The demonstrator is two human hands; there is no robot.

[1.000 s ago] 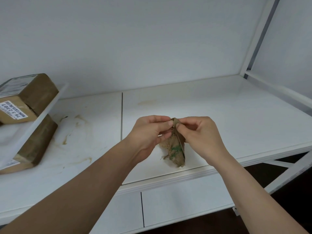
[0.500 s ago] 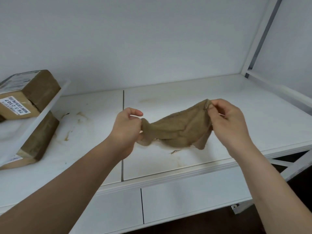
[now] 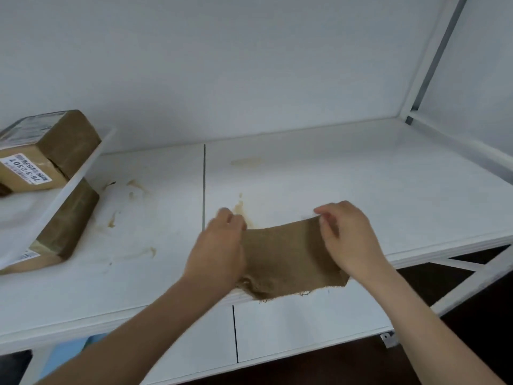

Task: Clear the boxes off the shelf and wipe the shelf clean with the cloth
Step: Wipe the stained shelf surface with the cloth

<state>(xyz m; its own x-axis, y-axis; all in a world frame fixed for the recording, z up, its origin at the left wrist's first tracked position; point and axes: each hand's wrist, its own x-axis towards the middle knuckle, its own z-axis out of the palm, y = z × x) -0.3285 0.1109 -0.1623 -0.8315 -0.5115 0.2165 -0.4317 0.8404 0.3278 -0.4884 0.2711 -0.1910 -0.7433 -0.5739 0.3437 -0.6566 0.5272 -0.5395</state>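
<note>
White walls back a white shelf [image 3: 361, 190] made of two boards that meet at a dark seam, with a white metal upright at the far right corner. Brown smears mark the left board and a few more lie just past the seam, near the cloth. Both hands hold a brown cloth [image 3: 288, 254] stretched flat between them over the front part of the shelf, close to the seam; its lower, frayed edge hangs a little past the shelf's front lip. The left hand [image 3: 219, 251] grips the cloth's left end with curled fingers, its back towards the camera, somewhat blurred. The right hand [image 3: 349, 240] pinches the cloth's upper right corner between thumb and fingertips, the other fingers curled. At the far left a brown box [image 3: 47, 154] with a white printed label sits on a tilted white tray [image 3: 55, 201]. A second brown box [image 3: 63, 229] lies on the shelf beneath the tray, well apart from the cloth. Below the shelf's front edge a lower white board shows, and dark floor shows at the right
</note>
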